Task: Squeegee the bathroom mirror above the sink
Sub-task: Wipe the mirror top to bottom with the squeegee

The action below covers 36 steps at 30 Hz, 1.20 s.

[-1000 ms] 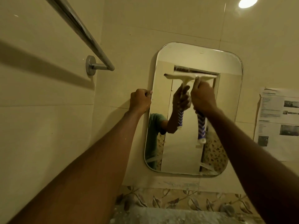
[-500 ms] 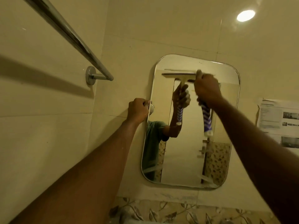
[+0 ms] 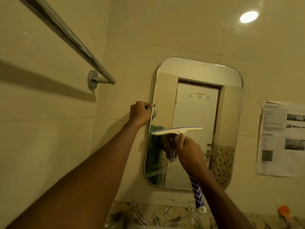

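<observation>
Head view: the right hand (image 3: 189, 150) has its grip closed around the squeegee (image 3: 177, 130), blade across the middle of the mirror (image 3: 231, 113), mid-stroke. The left hand (image 3: 140, 114), fisted, steadies the mirror's left edge. Next, likely, pull down to the bottom edge.

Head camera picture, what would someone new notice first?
The rounded mirror on the tiled wall, with a cream squeegee laid across its middle by the right hand. The left hand grips the mirror's left edge. A chrome towel bar crosses the upper left.
</observation>
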Motion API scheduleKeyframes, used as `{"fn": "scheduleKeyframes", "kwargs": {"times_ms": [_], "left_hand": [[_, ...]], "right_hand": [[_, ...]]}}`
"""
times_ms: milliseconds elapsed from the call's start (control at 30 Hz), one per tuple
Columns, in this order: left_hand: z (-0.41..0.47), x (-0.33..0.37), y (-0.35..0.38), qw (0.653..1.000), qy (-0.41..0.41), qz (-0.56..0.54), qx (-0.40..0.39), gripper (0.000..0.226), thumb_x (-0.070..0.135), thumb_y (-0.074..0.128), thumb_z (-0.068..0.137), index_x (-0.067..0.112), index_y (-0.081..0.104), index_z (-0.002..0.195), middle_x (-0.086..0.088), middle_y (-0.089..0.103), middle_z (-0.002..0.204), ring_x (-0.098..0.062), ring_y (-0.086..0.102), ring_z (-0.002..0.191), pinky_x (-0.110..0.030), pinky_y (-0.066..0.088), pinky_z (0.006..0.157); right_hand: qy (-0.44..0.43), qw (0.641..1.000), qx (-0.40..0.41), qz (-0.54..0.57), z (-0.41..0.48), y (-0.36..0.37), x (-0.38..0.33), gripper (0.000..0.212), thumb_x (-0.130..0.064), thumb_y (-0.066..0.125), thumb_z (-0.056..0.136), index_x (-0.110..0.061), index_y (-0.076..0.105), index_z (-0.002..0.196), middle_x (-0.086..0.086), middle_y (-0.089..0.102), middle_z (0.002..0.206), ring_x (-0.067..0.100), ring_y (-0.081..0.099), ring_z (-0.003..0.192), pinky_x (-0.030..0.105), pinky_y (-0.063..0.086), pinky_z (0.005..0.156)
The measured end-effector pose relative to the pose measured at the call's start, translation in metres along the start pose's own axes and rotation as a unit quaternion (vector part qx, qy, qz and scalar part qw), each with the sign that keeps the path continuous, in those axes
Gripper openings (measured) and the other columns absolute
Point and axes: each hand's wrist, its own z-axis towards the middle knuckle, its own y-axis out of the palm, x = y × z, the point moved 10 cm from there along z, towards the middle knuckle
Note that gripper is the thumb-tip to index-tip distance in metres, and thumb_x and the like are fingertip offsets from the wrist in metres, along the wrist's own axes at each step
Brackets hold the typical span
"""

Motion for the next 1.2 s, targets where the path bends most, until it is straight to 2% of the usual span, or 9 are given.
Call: {"fn": "scheduleKeyframes", "kwargs": {"times_ms": [100,233,433,567,700,833,1033,1167,1200], "left_hand": [[-0.002,-0.001,0.000,1.000,0.011,0.005,0.006,0.031,0.031,0.055,0.097,0.005,0.072,0.101,-0.017,0.073,0.099,-0.032,0.069,0.092,-0.046,0.059,0.084],[-0.004,0.001,0.000,1.000,0.024,0.015,0.014,0.031,0.030,0.055,0.097,0.005,0.071,0.103,-0.018,0.072,0.099,-0.033,0.069,0.091,-0.047,0.059,0.082],[-0.005,-0.005,0.002,0.999,0.030,0.028,0.009,0.036,0.034,0.054,0.096,0.003,0.072,0.094,-0.020,0.072,0.092,-0.036,0.069,0.087,-0.048,0.060,0.077],[-0.024,-0.003,0.000,0.996,0.042,0.080,0.010,0.041,0.036,0.048,0.099,0.002,0.069,0.094,-0.019,0.071,0.093,-0.035,0.066,0.087,-0.043,0.058,0.077],[-0.052,-0.029,0.006,0.994,0.037,0.099,0.000,0.040,0.037,0.046,0.100,0.007,0.065,0.080,-0.013,0.066,0.078,-0.032,0.065,0.078,-0.044,0.057,0.071],[-0.054,-0.036,0.006,0.996,0.031,0.078,0.007,0.039,0.037,0.048,0.099,0.007,0.066,0.083,-0.015,0.068,0.079,-0.027,0.064,0.072,-0.043,0.059,0.070],[-0.055,-0.041,0.006,0.996,0.040,0.074,0.017,0.041,0.035,0.049,0.099,0.001,0.070,0.089,-0.020,0.071,0.085,-0.035,0.067,0.079,-0.048,0.058,0.073],[-0.062,-0.041,0.007,0.995,0.051,0.080,0.017,0.038,0.033,0.049,0.100,0.001,0.070,0.096,-0.018,0.072,0.091,-0.028,0.066,0.080,-0.037,0.056,0.074],[-0.064,-0.045,0.008,0.996,0.049,0.073,0.013,0.038,0.034,0.049,0.099,0.002,0.070,0.094,-0.018,0.072,0.088,-0.028,0.067,0.079,-0.040,0.058,0.074]], "right_hand": [[-0.001,0.999,0.023,0.032,0.023,-0.031,-0.020,0.043,-0.040,0.029,0.104,-0.020,0.056,0.076,0.000,0.058,0.064,0.008,0.052,0.048,0.018,0.044,0.041],[-0.028,0.994,0.096,0.043,0.058,-0.067,-0.032,0.043,-0.040,0.028,0.104,-0.017,0.055,0.080,0.000,0.057,0.064,0.009,0.053,0.048,0.020,0.042,0.043],[-0.003,0.997,0.042,0.064,-0.028,0.018,0.048,0.030,-0.035,0.036,0.101,-0.021,0.061,0.093,-0.004,0.066,0.075,0.004,0.062,0.062,0.013,0.043,0.051],[0.054,0.998,0.005,-0.006,-0.074,0.055,0.087,0.037,-0.038,0.030,0.102,-0.023,0.061,0.088,-0.007,0.059,0.065,0.004,0.055,0.055,0.013,0.035,0.048],[0.023,0.998,0.036,0.034,-0.065,0.026,0.057,0.040,-0.032,0.032,0.104,-0.024,0.050,0.069,-0.007,0.049,0.057,0.000,0.046,0.045,0.009,0.033,0.040],[-0.031,0.992,0.109,0.057,-0.018,-0.016,0.014,0.040,-0.032,0.031,0.104,-0.019,0.051,0.073,-0.007,0.051,0.061,0.000,0.048,0.052,0.002,0.038,0.045],[-0.004,0.999,0.049,0.010,-0.063,0.052,0.078,0.030,-0.038,0.032,0.101,-0.027,0.059,0.095,-0.010,0.062,0.069,0.001,0.058,0.055,0.010,0.039,0.045],[0.039,0.996,0.021,-0.072,-0.099,0.071,0.112,0.040,-0.037,0.029,0.102,-0.021,0.056,0.077,-0.005,0.052,0.052,0.006,0.046,0.041,0.025,0.040,0.041],[0.031,0.997,0.015,-0.075,-0.098,0.067,0.108,0.040,-0.037,0.029,0.103,-0.024,0.052,0.072,-0.004,0.050,0.052,0.007,0.044,0.041,0.026,0.039,0.041]]}}
